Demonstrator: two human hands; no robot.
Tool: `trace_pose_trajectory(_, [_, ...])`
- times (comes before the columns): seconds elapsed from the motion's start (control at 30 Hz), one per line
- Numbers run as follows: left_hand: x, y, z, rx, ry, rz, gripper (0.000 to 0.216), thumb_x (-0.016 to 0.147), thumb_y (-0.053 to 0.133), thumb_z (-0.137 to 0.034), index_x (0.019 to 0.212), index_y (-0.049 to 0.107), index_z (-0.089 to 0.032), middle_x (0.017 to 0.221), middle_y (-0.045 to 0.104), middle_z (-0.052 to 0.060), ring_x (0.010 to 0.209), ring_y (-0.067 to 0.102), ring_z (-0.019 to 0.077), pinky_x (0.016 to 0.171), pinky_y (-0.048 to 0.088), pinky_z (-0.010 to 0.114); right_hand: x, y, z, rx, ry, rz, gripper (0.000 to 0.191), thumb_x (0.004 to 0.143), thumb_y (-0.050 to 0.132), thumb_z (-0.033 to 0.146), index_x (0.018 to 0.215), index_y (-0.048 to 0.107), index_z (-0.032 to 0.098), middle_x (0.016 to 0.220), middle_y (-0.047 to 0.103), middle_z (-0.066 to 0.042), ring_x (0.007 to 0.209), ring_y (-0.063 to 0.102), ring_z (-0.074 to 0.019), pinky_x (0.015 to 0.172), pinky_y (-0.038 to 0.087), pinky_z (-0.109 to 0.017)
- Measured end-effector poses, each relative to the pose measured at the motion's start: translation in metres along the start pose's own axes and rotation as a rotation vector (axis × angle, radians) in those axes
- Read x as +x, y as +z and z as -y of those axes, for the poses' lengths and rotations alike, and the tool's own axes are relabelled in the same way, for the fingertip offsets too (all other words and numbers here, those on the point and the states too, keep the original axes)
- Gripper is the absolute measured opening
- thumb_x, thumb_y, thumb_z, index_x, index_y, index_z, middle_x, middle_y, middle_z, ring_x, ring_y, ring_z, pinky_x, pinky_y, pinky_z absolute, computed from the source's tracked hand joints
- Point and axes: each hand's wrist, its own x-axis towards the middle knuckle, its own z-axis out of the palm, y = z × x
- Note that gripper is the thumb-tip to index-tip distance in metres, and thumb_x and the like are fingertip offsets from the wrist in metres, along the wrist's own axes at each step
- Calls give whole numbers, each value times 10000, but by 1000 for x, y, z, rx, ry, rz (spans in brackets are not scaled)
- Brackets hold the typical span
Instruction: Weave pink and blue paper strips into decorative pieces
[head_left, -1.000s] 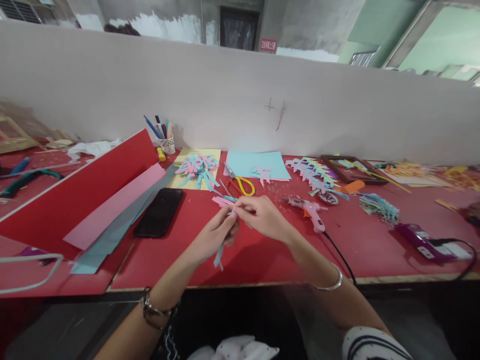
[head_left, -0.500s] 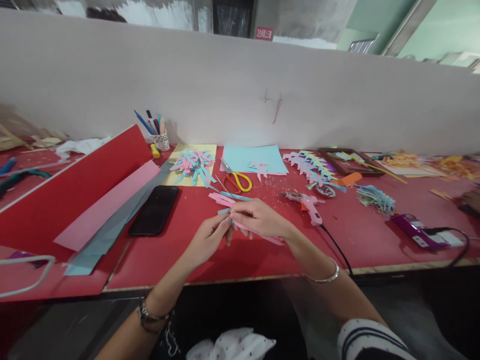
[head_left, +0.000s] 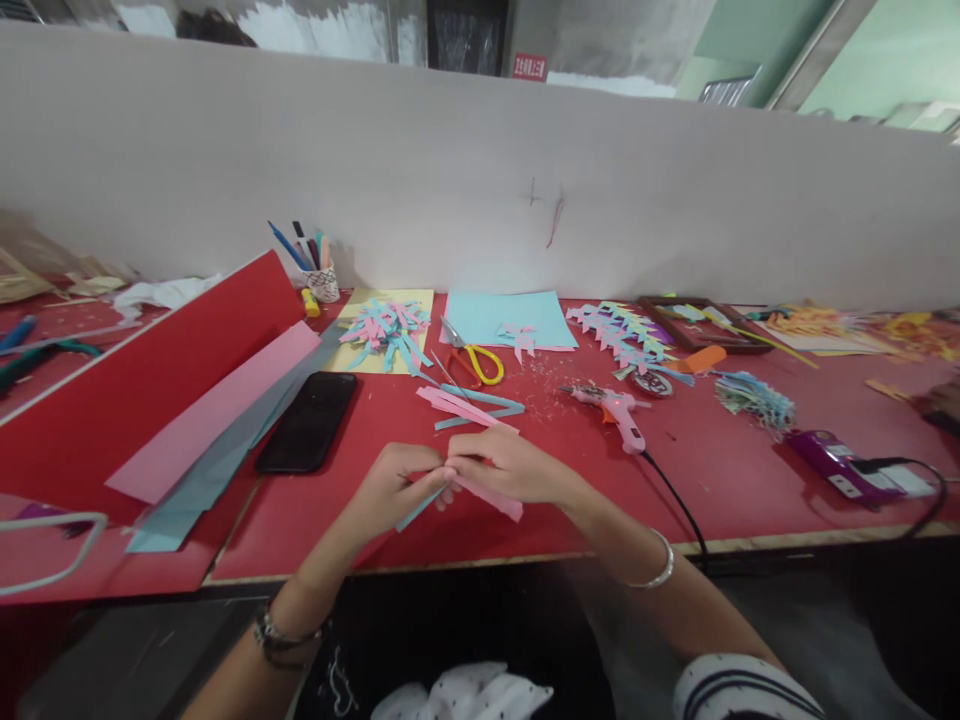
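Fingertips of both hands meet low over the red table. My left hand (head_left: 401, 488) pinches a blue paper strip (head_left: 420, 510), whose end slants down below the fingers. In my right hand (head_left: 517, 465) is a pink paper strip (head_left: 491, 497), running out under the palm to the right. Where the two strips come together is hidden by the fingers. Just beyond the hands lie loose pink strips (head_left: 454, 403) and blue strips (head_left: 491, 408). Yellow-and-red-handled scissors (head_left: 480, 360) rest behind them, near a light blue sheet (head_left: 517, 310).
A pink glue gun (head_left: 619, 412) with a black cord lies at right. To the left are a black phone (head_left: 307, 422), a pink sheet (head_left: 225, 410) and a tilted red board (head_left: 187, 370). Folded strips (head_left: 386, 330) heap on yellow paper. Another person's hand (head_left: 946, 400) shows at far right.
Both hands have come nearer and slightly left, away from the loose strips, which now show more. A blue strip and a pink strip have moved with them.
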Motion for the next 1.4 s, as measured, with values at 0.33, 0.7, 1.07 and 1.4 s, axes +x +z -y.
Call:
trace_pose_trajectory(0.33, [2,-18,10,129,-141,-308,332,723,434,-336,452,531,-171,440,562,-1,432,495,103,470,391,205,13,-22,-43,-602,497,-85,138,794,480,242,866,571,167,886,610,-71,801,561,-172,586,330,-221])
trace_pose_trajectory(0.7, [-2,-26,10,208,-127,-369,340,739,419,-348,461,524,-182,459,550,-6,431,455,106,478,376,225,14,-15,-61,-597,594,-59,153,786,448,176,803,600,171,893,628,-80,796,588,-185,565,327,-226])
trace_pose_trajectory(1.07, [-6,-31,10,261,-160,-420,323,732,375,-393,508,489,-190,471,488,-16,449,423,109,454,342,219,12,-24,-63,-635,567,-27,192,772,490,225,916,611,183,989,611,-68,898,557,-173,645,373,-218])
trace_pose_trajectory(1.4, [-9,-31,-1,217,-152,-427,312,717,380,-382,487,474,-194,452,474,-18,425,395,103,435,321,218,13,-31,-49,-714,575,-122,194,792,465,189,884,634,164,1018,577,-102,1007,453,-246,773,350,-329])
